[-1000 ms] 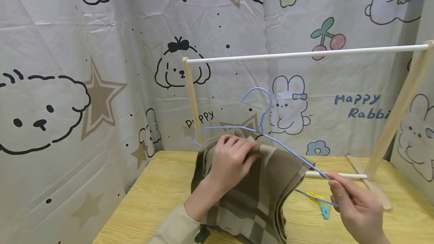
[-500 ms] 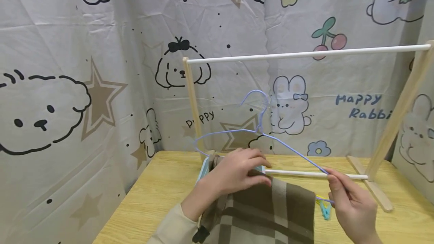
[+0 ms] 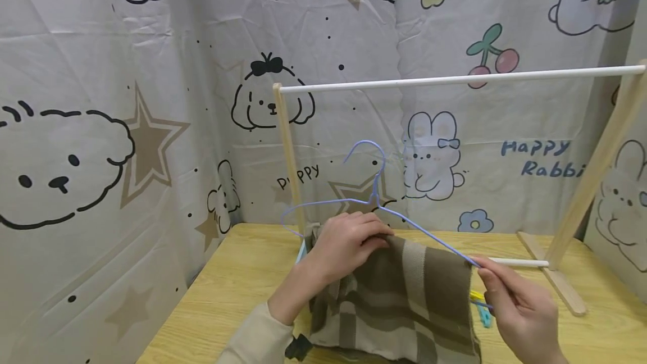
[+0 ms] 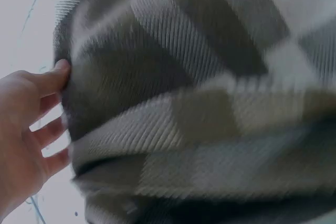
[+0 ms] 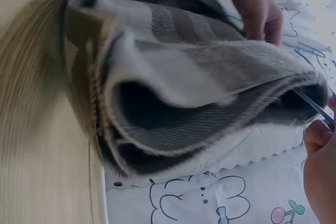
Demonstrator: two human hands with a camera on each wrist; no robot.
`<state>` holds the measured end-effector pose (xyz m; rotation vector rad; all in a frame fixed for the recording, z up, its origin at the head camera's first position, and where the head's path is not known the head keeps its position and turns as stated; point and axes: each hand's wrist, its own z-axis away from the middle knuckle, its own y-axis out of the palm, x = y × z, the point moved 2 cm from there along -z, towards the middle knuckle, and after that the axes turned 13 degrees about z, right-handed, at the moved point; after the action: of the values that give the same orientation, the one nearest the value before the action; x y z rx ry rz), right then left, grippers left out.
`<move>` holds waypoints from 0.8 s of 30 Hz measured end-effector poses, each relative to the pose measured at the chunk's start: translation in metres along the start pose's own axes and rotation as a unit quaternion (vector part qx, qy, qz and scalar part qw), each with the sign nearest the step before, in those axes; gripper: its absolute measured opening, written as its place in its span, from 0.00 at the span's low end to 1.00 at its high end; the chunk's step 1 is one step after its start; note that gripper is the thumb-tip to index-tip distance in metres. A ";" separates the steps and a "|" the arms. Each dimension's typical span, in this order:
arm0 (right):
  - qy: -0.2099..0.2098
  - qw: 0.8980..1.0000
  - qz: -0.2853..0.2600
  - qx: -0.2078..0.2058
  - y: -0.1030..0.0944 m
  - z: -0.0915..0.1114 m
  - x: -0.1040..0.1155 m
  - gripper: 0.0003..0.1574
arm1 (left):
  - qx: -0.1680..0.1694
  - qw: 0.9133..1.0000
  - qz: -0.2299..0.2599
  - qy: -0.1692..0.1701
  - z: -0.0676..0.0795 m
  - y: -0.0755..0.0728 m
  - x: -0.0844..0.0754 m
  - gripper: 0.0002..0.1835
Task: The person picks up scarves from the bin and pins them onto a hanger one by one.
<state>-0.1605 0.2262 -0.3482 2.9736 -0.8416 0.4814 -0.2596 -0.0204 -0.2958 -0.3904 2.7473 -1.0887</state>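
A brown checked cloth (image 3: 384, 296), folded in several layers, hangs below my left hand (image 3: 349, 243), which pinches its top edge between thumb and fingers. In the left wrist view the thumb and fingers (image 4: 50, 80) lie at the edge of the cloth. My right hand (image 3: 520, 302) grips the right end of a lilac wire hanger (image 3: 419, 229), whose hook points up. Most of the hanger's lower bar is hidden by the cloth. The right wrist view shows a bar (image 5: 311, 100) running into a fold of the cloth beside the right hand.
Behind stands a wooden rack with a white top rail (image 3: 455, 80) and a right foot (image 3: 553, 277). A turquoise clothes peg (image 3: 484, 316) and a yellow one (image 3: 476, 296) lie on the wooden table (image 3: 217, 296). A small black thing (image 3: 298, 347) shows below the cloth.
The cloth first dropped lower and spread to the right, then rose a little toward the hanger. The hanger and right hand have shifted slightly left. Both hands keep their holds.
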 end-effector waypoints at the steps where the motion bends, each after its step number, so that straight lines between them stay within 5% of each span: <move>1: 0.001 1.000 -0.004 -0.006 0.000 0.000 0.000 0.08 | 0.008 1.000 0.005 -0.012 0.001 0.000 0.001 0.06; 9: 0.006 0.991 -0.113 -0.078 -0.009 -0.008 -0.007 0.08 | 0.146 0.982 -0.033 -0.111 0.021 -0.015 0.005 0.18; 12: 0.004 0.989 -0.119 -0.088 -0.013 -0.009 -0.008 0.08 | 0.171 0.976 0.014 -0.135 0.027 -0.023 0.012 0.16; 15: 0.006 0.990 -0.116 -0.084 -0.015 -0.010 -0.008 0.08 | 0.143 0.975 0.094 -0.141 0.031 -0.028 0.019 0.16; 19: 0.010 0.990 -0.114 -0.086 -0.017 -0.011 -0.006 0.08 | 0.038 0.974 0.162 -0.154 0.034 -0.031 0.027 0.18; 24: -0.004 0.986 -0.138 -0.090 -0.019 -0.014 -0.002 0.08 | -0.044 0.975 0.115 -0.186 0.037 -0.038 0.030 0.19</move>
<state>-0.1560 0.2448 -0.3336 2.8616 -0.4348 0.3605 -0.2723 -0.0795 -0.2976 -0.2496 2.4377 -0.7502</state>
